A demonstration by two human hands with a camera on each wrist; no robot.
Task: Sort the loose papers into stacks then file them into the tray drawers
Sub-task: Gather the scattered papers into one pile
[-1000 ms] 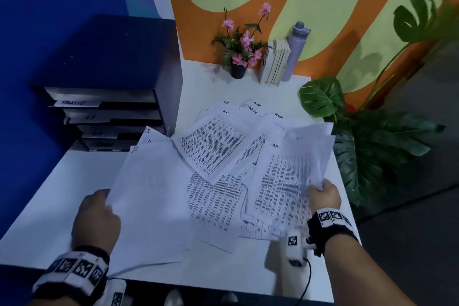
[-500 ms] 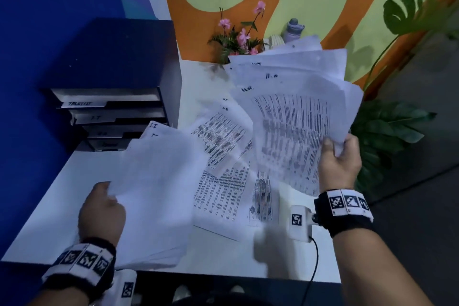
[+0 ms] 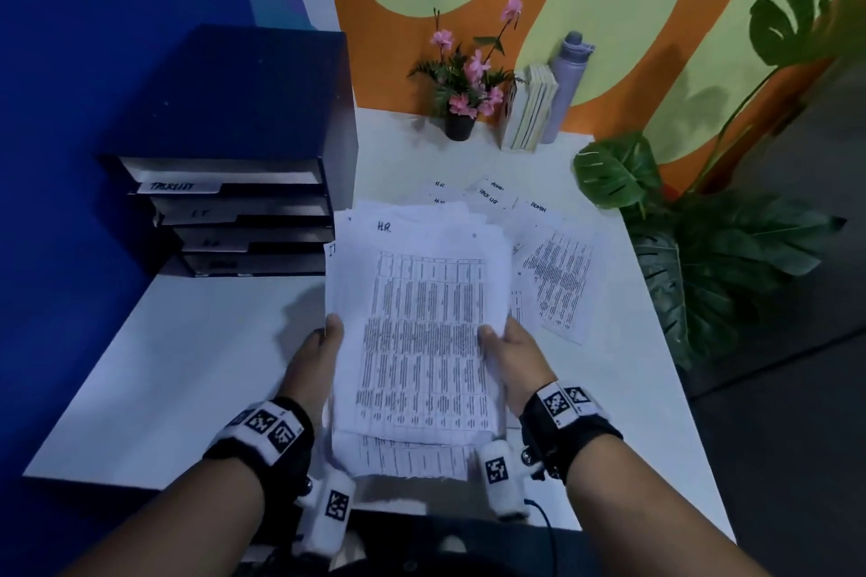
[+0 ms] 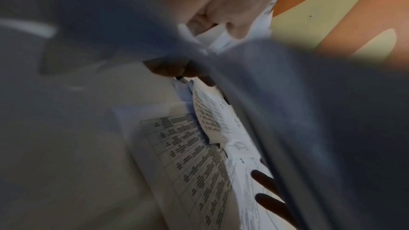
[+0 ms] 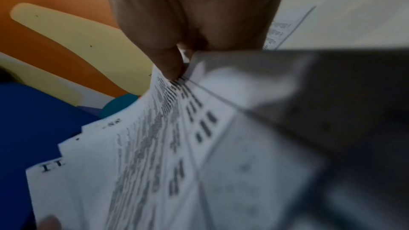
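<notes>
Both hands hold one thick bundle of printed papers [image 3: 421, 323] above the white table, its top sheet marked "H.R.". My left hand [image 3: 314, 361] grips the bundle's left edge, thumb on top. My right hand [image 3: 511, 356] grips the right edge; in the right wrist view its thumb [image 5: 170, 66] pinches the sheets [image 5: 155, 155]. The left wrist view is blurred, with paper [image 4: 194, 155] below the hand. Several loose sheets [image 3: 557, 276] lie on the table to the right. The dark tray drawer unit [image 3: 234, 201] with labelled drawers stands at the left.
At the back of the white table [image 3: 187, 356] stand a pot of pink flowers [image 3: 464, 94], several books [image 3: 529, 112] and a grey bottle [image 3: 564, 84]. A large green plant [image 3: 712, 248] reaches over the table's right edge. A blue wall is on the left.
The right hand lifted its sheets off the table and brought them left onto the left hand's pile. Both hands now hold one bundle in front of me.
</notes>
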